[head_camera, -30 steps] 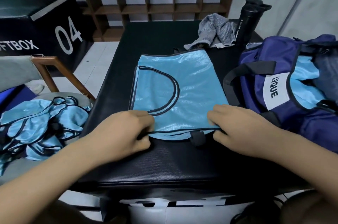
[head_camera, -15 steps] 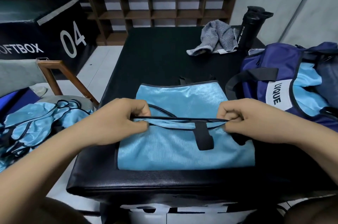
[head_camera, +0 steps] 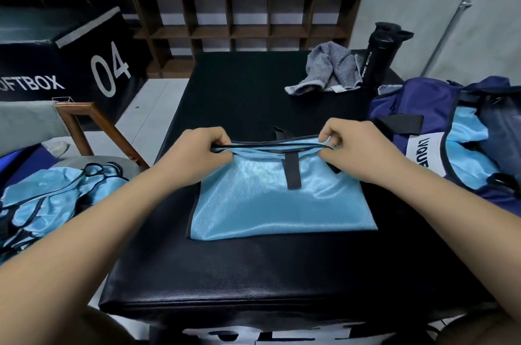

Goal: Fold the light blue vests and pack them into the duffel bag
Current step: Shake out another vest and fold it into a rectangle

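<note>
Work surface: black padded vinyl table point(head_camera: 253, 274), seen from its near edge.
Vest in hand: light blue shiny mesh vest with black edging point(head_camera: 270, 203), folded into a rectangle and lying flat on the table's middle. A short black strap tab point(head_camera: 293, 172) lies on its top layer.
Left hand point(head_camera: 197, 156): at the vest's 11 o'clock corner. Fingers and thumb are curled tight round the black-trimmed far edge, pinching the layers together.
Right hand point(head_camera: 349, 147): at the vest's 1 o'clock corner, thumb and curled fingers pinching the same far edge. The trim runs taut between the two hands.
Container: navy blue fabric duffel bag point(head_camera: 417, 102) with a black webbing handle and a white printed label point(head_camera: 423, 156), resting on the table at 3 o'clock of the vest, just beside the right forearm, its mouth open.
Bag contents: light blue shiny fabric point(head_camera: 468, 133) of the same sheen as the vest shows in the opening — how many pieces cannot be told. A dark blue cloth point(head_camera: 504, 130) lies at the bag's far right.
Unfolded stock: loose heap of light blue vests point(head_camera: 56, 198) at 9 o'clock, off the table, beside a wooden chair frame point(head_camera: 93, 124).
Far end of table: crumpled grey striped towel point(head_camera: 327, 71) at 1 o'clock, touching a tall black sport bottle point(head_camera: 380, 54).
Background: brown wooden cubby shelf point(head_camera: 253, 26) at 12 o'clock; black soft box marked "04" point(head_camera: 84, 62) at 10 o'clock.
</note>
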A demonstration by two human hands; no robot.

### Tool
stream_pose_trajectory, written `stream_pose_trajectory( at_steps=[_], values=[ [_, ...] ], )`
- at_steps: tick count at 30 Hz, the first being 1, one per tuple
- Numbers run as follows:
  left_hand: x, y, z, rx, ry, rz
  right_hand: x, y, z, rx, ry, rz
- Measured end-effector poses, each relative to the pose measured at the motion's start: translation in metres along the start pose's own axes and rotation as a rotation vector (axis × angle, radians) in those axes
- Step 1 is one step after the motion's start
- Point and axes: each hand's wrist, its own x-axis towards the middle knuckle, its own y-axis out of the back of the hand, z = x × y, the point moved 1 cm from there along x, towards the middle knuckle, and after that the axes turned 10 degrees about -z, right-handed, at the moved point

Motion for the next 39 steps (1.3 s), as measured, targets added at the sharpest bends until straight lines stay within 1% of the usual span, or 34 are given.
stream_pose_trajectory(
  at_steps=[4,8,12,15,17,19,21,23,24,26,29,32,36,39],
  values=[
    [0.024,-0.008,-0.012,-0.003,0.008,0.052,0.019,-0.007,-0.002,-0.115,0.009,0.043],
    [0.042,-0.018,-0.024,0.078,-0.039,0.061,0.027,-0.015,0.007,-0.311,0.009,0.111],
    [0.052,-0.026,-0.032,0.2,-0.031,0.073,0.027,-0.014,0.019,-0.45,0.016,0.27],
    [0.057,-0.025,-0.032,0.268,-0.034,0.148,0.017,-0.01,0.014,-0.471,0.092,0.34],
    [0.057,-0.022,-0.025,0.31,-0.068,0.205,0.001,-0.01,0.004,-0.44,0.173,0.327],
    [0.051,-0.022,-0.013,0.327,-0.134,0.237,-0.018,-0.016,-0.006,-0.433,0.211,0.235],
    [0.041,-0.027,0.0,0.288,-0.211,0.205,-0.032,-0.026,-0.012,-0.461,0.209,0.11],
    [0.031,-0.037,0.01,0.237,-0.276,0.122,-0.035,-0.038,-0.012,-0.524,0.17,-0.014],
    [0.028,-0.044,0.013,0.232,-0.3,0.079,-0.035,-0.045,-0.008,-0.548,0.157,-0.044],
    [0.024,-0.058,0.015,0.227,-0.337,0.004,-0.035,-0.056,-0.001,-0.581,0.17,-0.031],
    [0.026,-0.071,0.013,0.185,-0.391,-0.1,-0.031,-0.064,0.011,-0.63,0.201,0.063],
    [0.03,-0.076,0.017,0.207,-0.456,-0.149,-0.026,-0.067,0.014,-0.706,0.183,0.121],
    [0.033,-0.083,0.026,0.195,-0.506,-0.203,-0.023,-0.069,0.017,-0.725,0.1,0.098],
    [0.035,-0.086,0.026,0.213,-0.497,-0.22,-0.02,-0.068,0.019,-0.674,0.042,0.055]
  ],
)
